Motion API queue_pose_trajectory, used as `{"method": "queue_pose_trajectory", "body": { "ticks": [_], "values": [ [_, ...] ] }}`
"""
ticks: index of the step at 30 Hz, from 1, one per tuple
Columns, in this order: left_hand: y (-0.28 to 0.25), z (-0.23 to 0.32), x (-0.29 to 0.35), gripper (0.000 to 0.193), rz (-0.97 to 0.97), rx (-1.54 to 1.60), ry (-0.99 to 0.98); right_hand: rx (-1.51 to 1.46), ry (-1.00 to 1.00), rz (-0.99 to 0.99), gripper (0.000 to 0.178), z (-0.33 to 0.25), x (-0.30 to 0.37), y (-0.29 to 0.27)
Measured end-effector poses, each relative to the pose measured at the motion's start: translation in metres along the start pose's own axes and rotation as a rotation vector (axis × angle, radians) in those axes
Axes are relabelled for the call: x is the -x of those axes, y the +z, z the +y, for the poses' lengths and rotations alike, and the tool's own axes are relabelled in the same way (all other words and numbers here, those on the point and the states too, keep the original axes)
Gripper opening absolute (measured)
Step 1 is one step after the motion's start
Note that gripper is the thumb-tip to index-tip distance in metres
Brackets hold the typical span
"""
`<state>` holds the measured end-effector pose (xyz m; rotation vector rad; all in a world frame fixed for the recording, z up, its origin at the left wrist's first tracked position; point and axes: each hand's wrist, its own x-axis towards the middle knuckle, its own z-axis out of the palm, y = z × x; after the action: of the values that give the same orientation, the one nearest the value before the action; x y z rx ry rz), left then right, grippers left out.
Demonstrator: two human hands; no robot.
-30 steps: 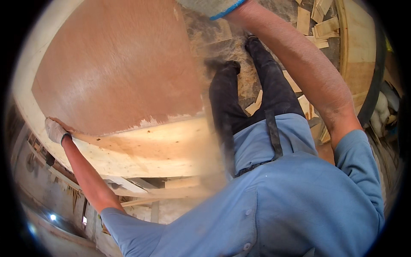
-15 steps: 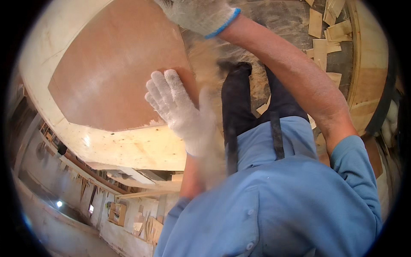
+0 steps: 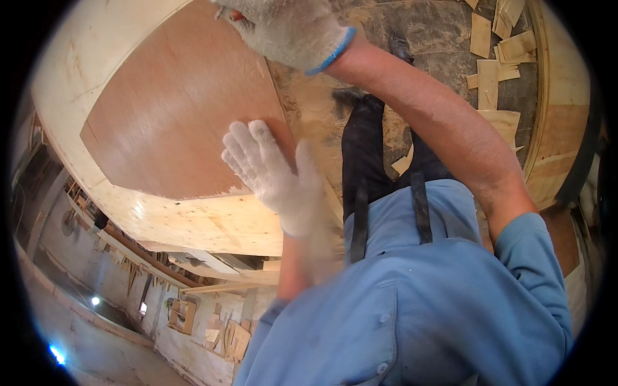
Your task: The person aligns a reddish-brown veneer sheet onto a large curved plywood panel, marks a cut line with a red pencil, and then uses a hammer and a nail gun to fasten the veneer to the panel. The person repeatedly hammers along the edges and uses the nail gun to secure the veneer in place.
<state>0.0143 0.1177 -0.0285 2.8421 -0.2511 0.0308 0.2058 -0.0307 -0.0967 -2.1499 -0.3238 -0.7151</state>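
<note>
A reddish-brown wood panel (image 3: pixel 174 109) with a curved far edge lies on a larger pale plywood sheet (image 3: pixel 187 225). My left hand (image 3: pixel 267 174), in a white knit glove, is flat with its fingers stretched out, at the panel's near right corner. At the top of the view my right hand (image 3: pixel 290 32), gloved with a blue cuff, reaches across to the panel's far right edge. Its fingers are curled round something small with a red-orange part (image 3: pixel 235 15). The rest of that thing is hidden by the glove and the picture's rim.
Sawdust covers the dark floor (image 3: pixel 438 32) round my feet. Several thin wood offcuts (image 3: pixel 488 80) are scattered at the right, beside a pale plywood edge (image 3: pixel 539 90). Beyond the sheet at lower left are a small wooden frame (image 3: pixel 182 315) and loose boards (image 3: pixel 235 338) by a wall.
The whole view has shifted slightly. My right hand has come a little nearer, and the red-orange part in it now shows. My left hand stays flat at the panel's corner.
</note>
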Motion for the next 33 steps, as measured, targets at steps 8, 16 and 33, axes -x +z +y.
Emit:
{"method": "queue_pose_trajectory", "body": {
  "ticks": [8,16,33],
  "values": [
    [-0.003,0.007,-0.004,0.075,-0.070,-0.073,-0.085,-0.135,0.288,0.001,0.042,-0.021,0.001,-0.050],
    [-0.010,0.009,-0.003,0.076,-0.119,-0.118,-0.101,-0.495,0.655,-0.111,0.042,-0.048,0.041,-0.078],
    [-0.010,-0.004,0.000,0.080,-0.140,-0.035,-0.060,-0.409,0.579,-0.282,0.056,-0.055,0.016,-0.070]
  ]
}}
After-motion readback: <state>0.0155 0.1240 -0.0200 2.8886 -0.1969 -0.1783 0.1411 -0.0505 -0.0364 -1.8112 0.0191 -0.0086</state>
